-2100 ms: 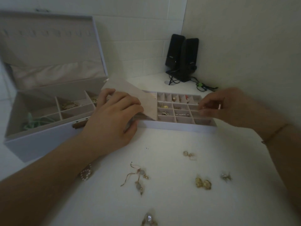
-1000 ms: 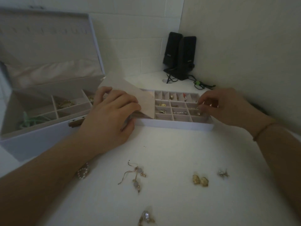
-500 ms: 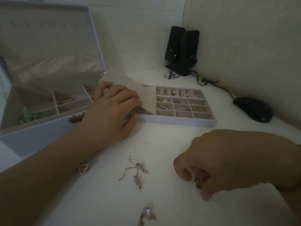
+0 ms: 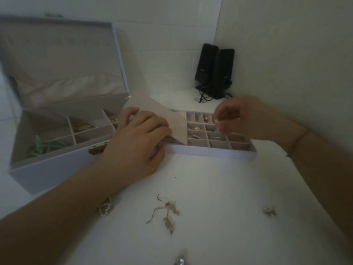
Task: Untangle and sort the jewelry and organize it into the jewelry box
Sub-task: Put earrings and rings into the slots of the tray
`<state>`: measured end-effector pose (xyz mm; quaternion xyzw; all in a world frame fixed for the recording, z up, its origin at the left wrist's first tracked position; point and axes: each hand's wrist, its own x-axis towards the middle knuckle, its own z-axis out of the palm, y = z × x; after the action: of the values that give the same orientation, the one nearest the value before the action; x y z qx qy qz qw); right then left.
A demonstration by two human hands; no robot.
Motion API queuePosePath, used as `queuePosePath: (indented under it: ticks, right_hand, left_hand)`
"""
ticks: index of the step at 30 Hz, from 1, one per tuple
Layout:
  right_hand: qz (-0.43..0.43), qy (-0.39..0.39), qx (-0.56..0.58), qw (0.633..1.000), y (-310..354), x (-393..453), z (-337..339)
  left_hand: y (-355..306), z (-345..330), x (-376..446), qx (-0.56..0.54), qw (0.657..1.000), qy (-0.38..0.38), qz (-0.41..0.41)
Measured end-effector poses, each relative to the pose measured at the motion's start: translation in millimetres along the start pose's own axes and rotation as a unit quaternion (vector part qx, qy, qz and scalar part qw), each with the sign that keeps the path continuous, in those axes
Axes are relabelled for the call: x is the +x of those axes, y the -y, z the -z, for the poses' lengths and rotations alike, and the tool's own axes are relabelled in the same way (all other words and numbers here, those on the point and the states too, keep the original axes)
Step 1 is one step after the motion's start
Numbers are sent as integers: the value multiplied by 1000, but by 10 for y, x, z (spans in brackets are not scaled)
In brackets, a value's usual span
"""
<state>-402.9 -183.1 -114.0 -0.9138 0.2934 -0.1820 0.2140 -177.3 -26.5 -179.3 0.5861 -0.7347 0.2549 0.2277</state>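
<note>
At centre right of the frame, the right hand (image 4: 236,116) hovers over the divided tray (image 4: 210,153), fingertips pinched together; whether they hold anything is too blurred to tell. At centre left, the left hand (image 4: 136,142) lies flat, pressing back the tray's flap (image 4: 177,125). Several tray cells and the open jewelry box (image 4: 57,165) at left already hold pieces. Sorting looks partway done: tangled earrings (image 4: 166,213), a pearl piece (image 4: 105,208) and a small earring (image 4: 269,211) remain on the table below.
</note>
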Motion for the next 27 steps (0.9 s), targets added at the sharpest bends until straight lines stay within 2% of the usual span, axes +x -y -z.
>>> queuePosePath:
  ticks: [3,9,13,15,18,20,22,24,27]
  right_hand:
    - [-12,-57,-6,998,-71,354,-81]
    - [13,7,-139,990,-132,689,-254]
    - [4,-46,-125,991,-116,588,-125]
    - [21,-45,-129,990,7,425,-51]
    - [72,25,-84,994,384,37,-54]
    - [98,144,-85,981,666,-247,-170]
    - [137,238,-129,953,851,-436,-350]
    - [184,265,-128,938,937,-522,-525]
    - [201,277,-115,933,970,-580,-710]
  left_hand:
    - [6,3,2,0,1000,6,-1]
    - [14,4,-10,-2,1000,7,-6]
    - [11,-4,-15,-2,1000,11,-3]
    - [5,-3,-12,0,1000,15,-1]
    - [11,-3,-12,1,1000,16,0]
    - [18,-9,-17,-1,1000,17,-1]
    - [28,4,-13,-24,1000,12,7]
    - [38,34,-7,-56,998,3,18]
    - [59,73,-18,-91,995,-25,8]
